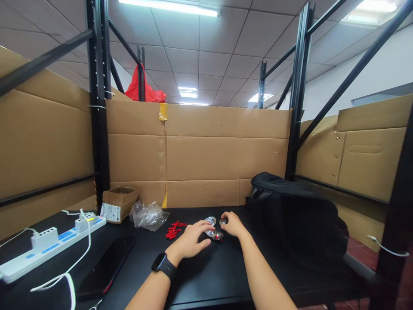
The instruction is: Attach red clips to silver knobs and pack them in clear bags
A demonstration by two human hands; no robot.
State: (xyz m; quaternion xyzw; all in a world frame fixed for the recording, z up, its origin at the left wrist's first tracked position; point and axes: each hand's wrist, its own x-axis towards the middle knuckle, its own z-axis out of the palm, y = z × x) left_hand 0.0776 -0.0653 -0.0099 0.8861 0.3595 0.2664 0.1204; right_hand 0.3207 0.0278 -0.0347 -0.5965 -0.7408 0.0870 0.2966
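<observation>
Several small shiny round metal pieces (211, 233) lie close together on the black table (213, 275), with a bit of red beside the nearest one. My left hand (193, 239), with a dark watch on its wrist, reaches over their left side, its fingers spread and nothing visibly held. On the right side of the group, my right hand (231, 224) has its fingertips closed on another round metal piece (223, 221). Red cords (174, 230) lie in a small tangle to the left of my left hand.
Crumpled clear plastic (149, 215) and an open cardboard box (119, 203) stand at the back left. A white power strip (54, 241) with cables and a dark phone (106, 267) lie at the left. A black backpack (297, 219) fills the right side.
</observation>
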